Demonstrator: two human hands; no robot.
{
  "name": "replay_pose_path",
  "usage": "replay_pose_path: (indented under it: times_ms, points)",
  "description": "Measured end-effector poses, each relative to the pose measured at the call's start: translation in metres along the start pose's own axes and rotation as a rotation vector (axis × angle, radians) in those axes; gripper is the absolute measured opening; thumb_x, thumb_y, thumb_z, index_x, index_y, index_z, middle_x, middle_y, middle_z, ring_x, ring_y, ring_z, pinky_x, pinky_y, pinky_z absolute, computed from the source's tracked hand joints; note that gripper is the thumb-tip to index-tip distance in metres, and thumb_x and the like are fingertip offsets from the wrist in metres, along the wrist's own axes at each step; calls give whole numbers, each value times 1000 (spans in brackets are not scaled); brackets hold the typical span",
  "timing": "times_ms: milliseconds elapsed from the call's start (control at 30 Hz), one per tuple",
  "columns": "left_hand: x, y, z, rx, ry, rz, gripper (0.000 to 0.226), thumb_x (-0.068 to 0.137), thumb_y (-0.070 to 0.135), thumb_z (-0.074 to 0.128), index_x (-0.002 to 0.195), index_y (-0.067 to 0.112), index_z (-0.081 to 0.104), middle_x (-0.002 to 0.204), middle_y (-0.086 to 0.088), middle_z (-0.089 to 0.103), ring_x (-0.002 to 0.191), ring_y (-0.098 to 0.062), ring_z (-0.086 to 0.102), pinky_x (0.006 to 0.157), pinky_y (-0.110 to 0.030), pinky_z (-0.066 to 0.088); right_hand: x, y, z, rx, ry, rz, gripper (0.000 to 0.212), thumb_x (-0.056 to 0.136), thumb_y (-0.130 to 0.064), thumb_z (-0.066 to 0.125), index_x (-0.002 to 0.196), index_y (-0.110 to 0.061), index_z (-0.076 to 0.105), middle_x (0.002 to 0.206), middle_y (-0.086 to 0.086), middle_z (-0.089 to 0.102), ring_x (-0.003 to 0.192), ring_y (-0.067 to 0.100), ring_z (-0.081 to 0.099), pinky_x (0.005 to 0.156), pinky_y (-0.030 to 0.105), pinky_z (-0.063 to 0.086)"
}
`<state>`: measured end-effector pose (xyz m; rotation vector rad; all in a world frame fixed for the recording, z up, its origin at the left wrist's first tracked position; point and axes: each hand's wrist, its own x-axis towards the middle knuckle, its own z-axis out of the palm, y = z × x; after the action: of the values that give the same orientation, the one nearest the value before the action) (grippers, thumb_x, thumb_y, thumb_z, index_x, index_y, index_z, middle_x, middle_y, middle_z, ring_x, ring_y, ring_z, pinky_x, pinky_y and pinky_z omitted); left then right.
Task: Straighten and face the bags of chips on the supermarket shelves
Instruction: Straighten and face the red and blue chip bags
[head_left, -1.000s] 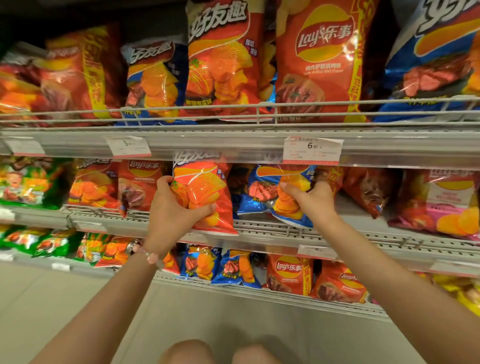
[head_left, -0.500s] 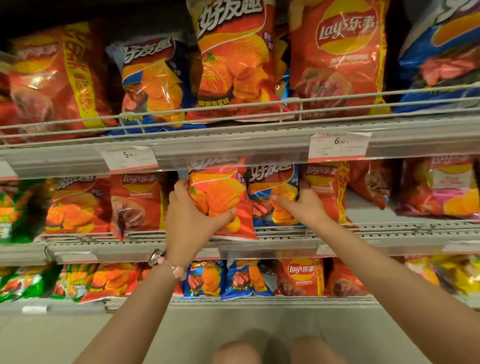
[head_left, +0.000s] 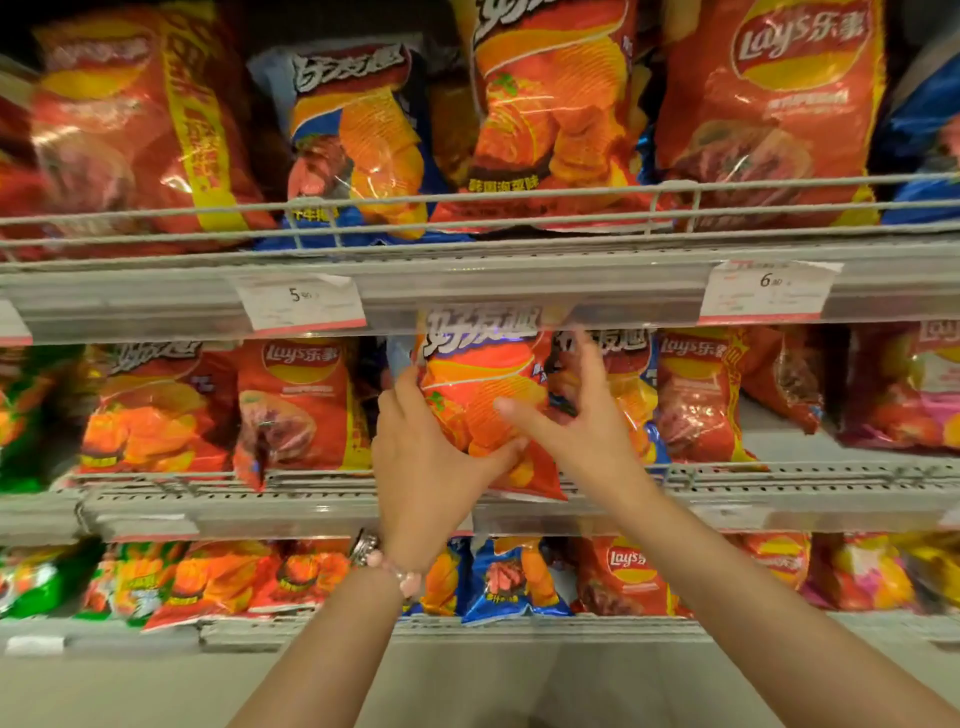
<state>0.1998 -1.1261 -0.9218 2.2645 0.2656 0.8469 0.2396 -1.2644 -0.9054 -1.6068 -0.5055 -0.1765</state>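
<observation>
On the grey perforated metal shelf (head_left: 779, 475), my left hand (head_left: 423, 467) grips the glossy orange-red chip bag (head_left: 480, 395), right hand (head_left: 582, 431) splayed, released; I should seat it upright, label forward.

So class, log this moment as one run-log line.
left hand: grips orange bag | right hand: open, fingers on bag front | place: middle shelf | step: facing bag

Supermarket snack aisle.
Tiered shelves (head_left: 519, 270) stacked with chip bags (head_left: 769, 114); price tags (head_left: 301, 304) above the fingers (head_left: 519, 415).
</observation>
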Motion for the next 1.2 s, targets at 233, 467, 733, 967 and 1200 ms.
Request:
replay_pose_path:
  times_ms: [233,467,733,967,1200]
  points:
    - [1,-8,-15,-36,-126,112,120,45,76,66,144,21,26,127,1,42,121,-18,44,99,-39,43,10,4,19,-57,72,27,100,69,-18,83,144,-34,19,128,-3,55,114,11,57,100,41,47]
    - [26,-82,-64,154,175,143,92,60,78,56,125,13,55,122,-9,51,118,-30,46,94,-50,40,9,-8,20,-13,174,70,98,60,-32,83,142,-31,28,123,0,58,108,15,61,95,47,51]
    - [62,-150,-82,14,-2,-142,117,59,48,86,152,29,16,127,-15,50,113,-32,54,98,-41,45,6,-15,41,22,133,69,92,45,-48,79,125,-47,32,112,-10,60,99,9,64,87,44,56]
    - [64,-156,-79,-180,86,-99,112,62,28,88,151,29,20,120,-9,60,110,-25,58,96,-48,47,3,-13,49,-21,114,65,104,50,-43,82,139,-39,30,133,-1,53,122,18,52,98,47,49]
    - [66,-150,-124,-247,89,-47,111,57,27,90,148,31,28,124,13,53,107,-1,55,91,-15,45,11,-10,66,-84,30,90,107,42,-50,82,134,-48,27,114,-18,53,100,-10,57,79,20,51]
